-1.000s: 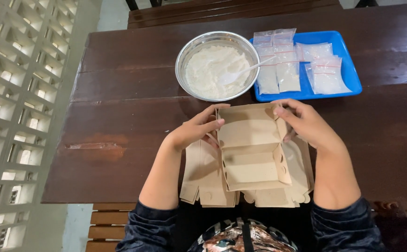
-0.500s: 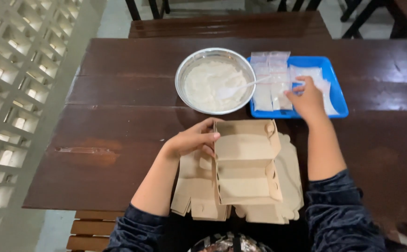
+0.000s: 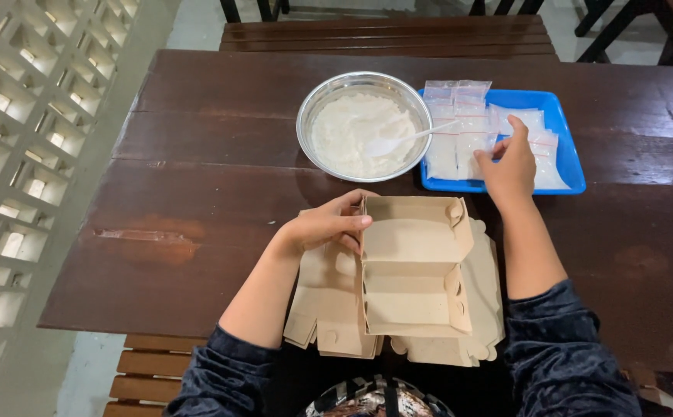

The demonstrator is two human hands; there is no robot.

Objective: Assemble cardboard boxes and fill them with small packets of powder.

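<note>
Cardboard of plain brown is folded into an open box [image 3: 415, 266], set on a pile of flat box blanks [image 3: 329, 309] at lower centre of the frame. Its left wall is gripped by the left hand [image 3: 325, 225]. Clear plastic bags [image 3: 460, 127] in a blue tray [image 3: 564, 154], upper right, are touched by the right hand [image 3: 510, 162], fingers loosely spread. A metal bowl [image 3: 363, 127] of white rice with a white spoon [image 3: 406, 139] is seen beside the tray. Everything is borne by a dark wooden table [image 3: 197, 193]; a pale lattice wall [image 3: 20, 116] is seen at left.
</note>
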